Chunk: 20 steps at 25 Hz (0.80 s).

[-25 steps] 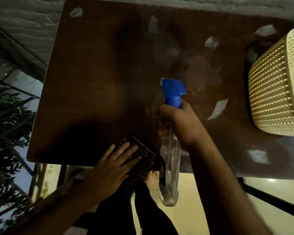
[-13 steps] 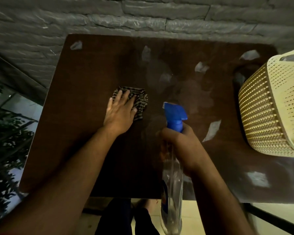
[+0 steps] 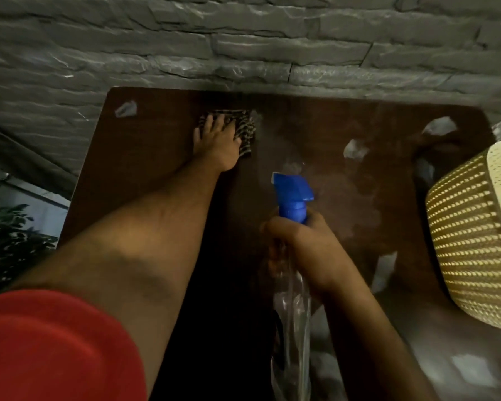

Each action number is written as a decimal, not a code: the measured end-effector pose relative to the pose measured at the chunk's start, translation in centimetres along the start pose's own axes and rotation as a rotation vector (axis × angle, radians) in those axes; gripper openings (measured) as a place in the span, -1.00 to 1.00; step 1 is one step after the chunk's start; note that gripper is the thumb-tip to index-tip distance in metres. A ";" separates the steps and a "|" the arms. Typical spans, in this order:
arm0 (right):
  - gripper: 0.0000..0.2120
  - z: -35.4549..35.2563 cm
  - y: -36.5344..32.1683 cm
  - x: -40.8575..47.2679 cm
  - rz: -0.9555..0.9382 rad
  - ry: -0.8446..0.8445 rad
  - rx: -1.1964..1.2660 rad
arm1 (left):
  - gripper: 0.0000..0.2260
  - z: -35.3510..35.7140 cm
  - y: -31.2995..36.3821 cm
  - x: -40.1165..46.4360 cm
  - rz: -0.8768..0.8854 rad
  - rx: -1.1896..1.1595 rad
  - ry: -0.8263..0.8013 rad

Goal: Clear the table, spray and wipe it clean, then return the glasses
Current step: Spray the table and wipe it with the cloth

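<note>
My left hand (image 3: pixel 218 143) lies flat with spread fingers on a dark striped cloth (image 3: pixel 245 130), pressing it onto the far part of the dark brown table (image 3: pixel 145 175). My right hand (image 3: pixel 307 250) grips a clear spray bottle (image 3: pixel 292 337) by its neck. Its blue trigger head (image 3: pixel 292 195) points toward the far side of the table. Wet, shiny patches show on the tabletop to the right of the cloth. No glasses can be made out on the table surface.
A cream woven plastic basket (image 3: pixel 475 244) sits on the table's right side. A grey stone brick wall (image 3: pixel 243 44) runs right behind the table. A leafy plant (image 3: pixel 9 238) stands beyond the left edge.
My left hand has slid the cloth from the near edge across the table up to the far side. My right hand keeps holding the spray bottle in about the same place.
</note>
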State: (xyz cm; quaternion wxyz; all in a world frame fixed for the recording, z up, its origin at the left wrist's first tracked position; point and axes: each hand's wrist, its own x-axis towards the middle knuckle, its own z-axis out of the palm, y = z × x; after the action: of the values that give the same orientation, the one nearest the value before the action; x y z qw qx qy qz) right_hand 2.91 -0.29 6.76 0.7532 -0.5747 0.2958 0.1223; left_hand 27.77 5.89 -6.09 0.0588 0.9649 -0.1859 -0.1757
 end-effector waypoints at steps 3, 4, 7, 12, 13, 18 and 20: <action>-0.87 0.8 -1.3 2.2 0.017 0.029 0.022 | -0.51 -1.1 0.9 3.3 -0.073 0.002 -0.016; -0.87 1.1 -1.8 3.0 0.021 0.040 0.028 | -0.50 -1.7 1.2 4.2 -0.098 0.004 -0.028; -0.88 1.9 -3.3 4.9 0.031 0.080 0.024 | -0.47 -3.0 1.9 5.8 -0.138 0.030 -0.061; -0.90 3.3 -5.6 7.7 -0.010 0.162 0.004 | -0.42 -3.6 2.3 6.8 -0.141 0.018 -0.050; -0.89 3.3 -6.0 8.1 -0.020 0.194 -0.013 | -0.43 -3.5 2.1 6.8 -0.119 0.016 -0.043; -0.93 2.7 -7.6 9.8 -0.028 0.238 -0.043 | -0.49 -2.5 -3.0 6.4 -0.084 -0.042 0.024; -0.92 2.3 -8.0 10.4 -0.044 0.262 -0.059 | -0.49 -2.3 -4.3 6.3 -0.057 -0.035 0.034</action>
State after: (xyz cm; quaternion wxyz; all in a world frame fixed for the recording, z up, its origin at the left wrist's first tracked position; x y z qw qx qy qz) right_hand 16.09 -2.22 7.38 0.6933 -0.6140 0.3752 0.0382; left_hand 35.54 7.60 -6.70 0.0737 0.9715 -0.1544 -0.1642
